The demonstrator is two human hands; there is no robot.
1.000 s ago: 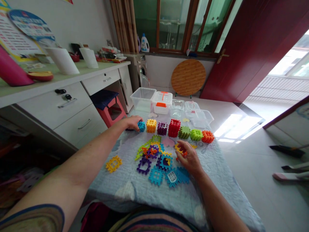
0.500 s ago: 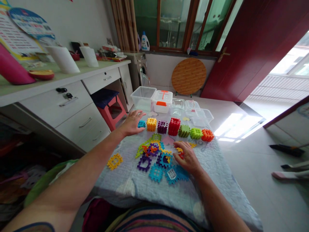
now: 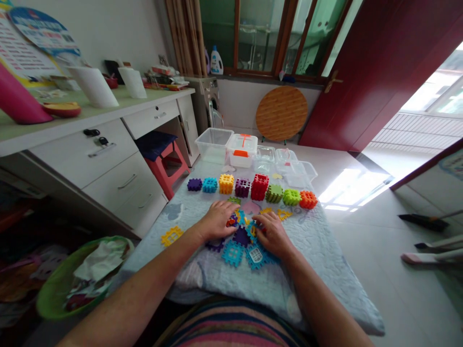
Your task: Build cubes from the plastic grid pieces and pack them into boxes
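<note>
My left hand is over the left side of a loose pile of plastic interlocking tiles, thumb apart from its stretched fingers. Orange and purple pieces show beside it. At the pile's right side, my right hand has its fingertips and thumb closed at a light blue square tile, which stands tilted. A solid dark purple tile lies between the hands. Nearer me are a light blue window tile and a blue tile with a white grid. Part of the pile is hidden under both hands.
Behind the pile stands a row of one-colour tile stacks, from dark purple to red and orange. Clear plastic boxes line the far edge. A yellow tile lies left. A green basket is beside the table.
My left hand has come from the back-left stacks toward me and right, onto the pile, uncovering the dark purple stack. The right hand moved slightly left, and the light blue tile now tilts.
</note>
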